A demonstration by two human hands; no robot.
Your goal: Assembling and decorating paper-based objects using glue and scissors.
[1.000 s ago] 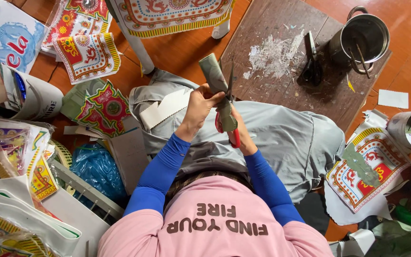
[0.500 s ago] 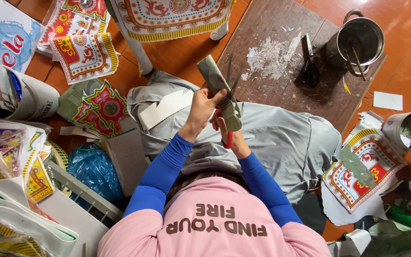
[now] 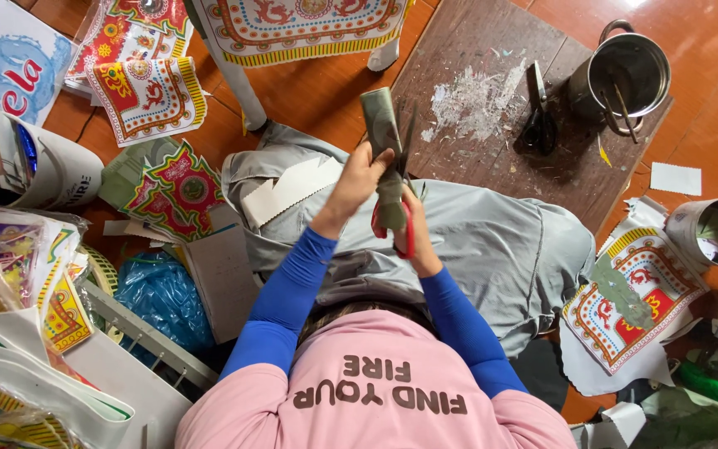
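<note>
Orange-red floor tiles (image 3: 326,91) spread under everything, scattered with printed paper cut-outs (image 3: 147,96) in red, yellow and green with scalloped edges. A dark wooden board (image 3: 492,158) lies ahead, smeared with dried white flecks, and on it rest black scissors (image 3: 539,116) and a dull metal pot (image 3: 627,75) with sticks inside.

The person sits with grey trousers (image 3: 492,249) across the lap, blue sleeves reaching forward. The left hand (image 3: 361,179) has its fingers curled tight around a folded strip of grey-green paper (image 3: 381,125), pinching it near its lower end. The strip stands nearly upright in the view, its long axis running away from the body toward the board, tilted slightly left at the top. It looks stiff and flat, a narrow rectangle with a matte face.

The right hand (image 3: 413,237) is closed around the red handles of a pair of scissors (image 3: 400,199); its fingers are through or over the loops, though exactly how I cannot tell. The thin dark blades point up and away alongside the strip, just beside its right edge, slightly parted.

A white zigzag-edged paper band (image 3: 288,189) lies on the left thigh. A small metal tin (image 3: 715,231) holding scraps stands at right, near another printed sheet (image 3: 633,312). A crumpled blue plastic bag (image 3: 155,295) sits at left.
</note>
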